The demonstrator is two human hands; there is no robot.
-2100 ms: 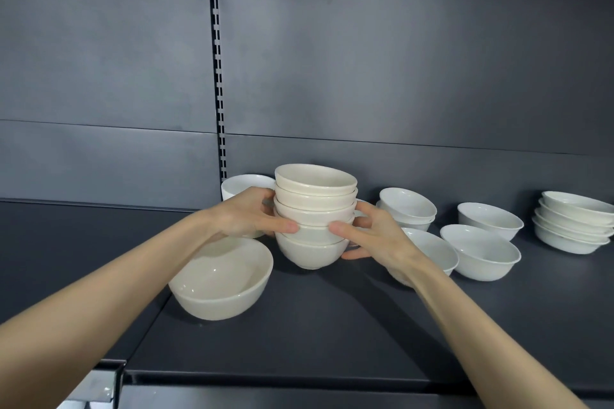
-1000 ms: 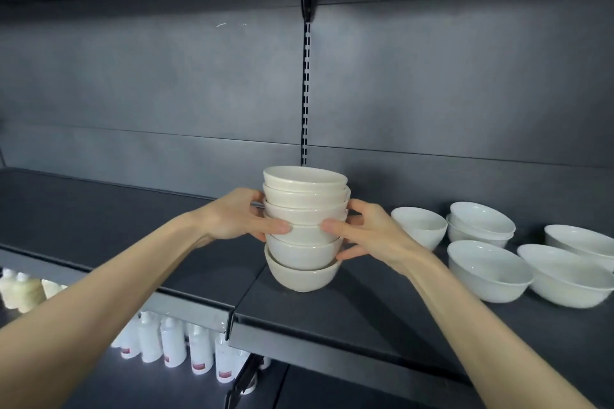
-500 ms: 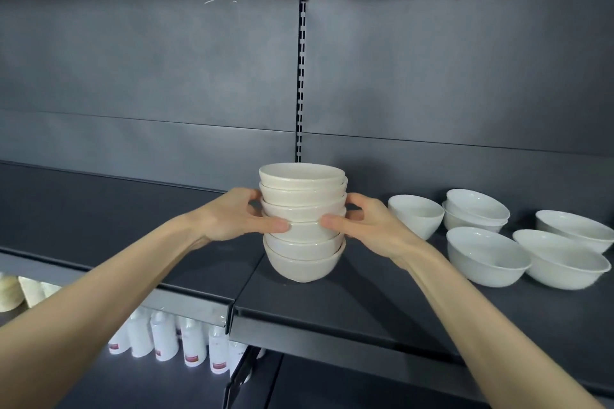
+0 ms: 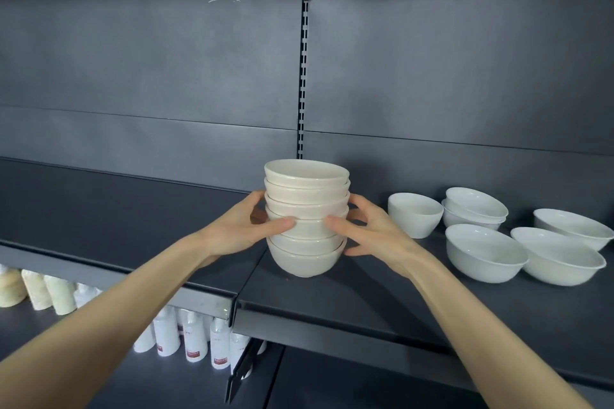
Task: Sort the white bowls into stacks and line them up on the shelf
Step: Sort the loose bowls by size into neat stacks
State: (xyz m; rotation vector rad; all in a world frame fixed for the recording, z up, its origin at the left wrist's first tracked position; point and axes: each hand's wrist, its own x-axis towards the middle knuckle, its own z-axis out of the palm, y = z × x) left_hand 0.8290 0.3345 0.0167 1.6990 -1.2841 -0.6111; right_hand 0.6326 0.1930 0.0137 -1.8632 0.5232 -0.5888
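A stack of several cream-white bowls (image 4: 307,209) stands on the dark shelf (image 4: 382,302), just right of the seam between two shelf boards. My left hand (image 4: 244,231) holds the stack's left side with its thumb across the front. My right hand (image 4: 367,229) holds the right side, fingers curled round the middle bowls. To the right stand a single white bowl (image 4: 413,214), a pair of nested bowls (image 4: 475,207), and three wider white bowls, the nearest (image 4: 483,252) at the front.
The left shelf board (image 4: 99,216) is bare dark metal. A slotted upright (image 4: 302,83) runs up the back panel behind the stack. On the lower shelf at left stand white bottles (image 4: 191,339) and pale packets (image 4: 36,287).
Both hands carried the stack leftward along the shelf, with a larger bowl now at its base. It now sits on the shelf by the board seam; the view shifted left.
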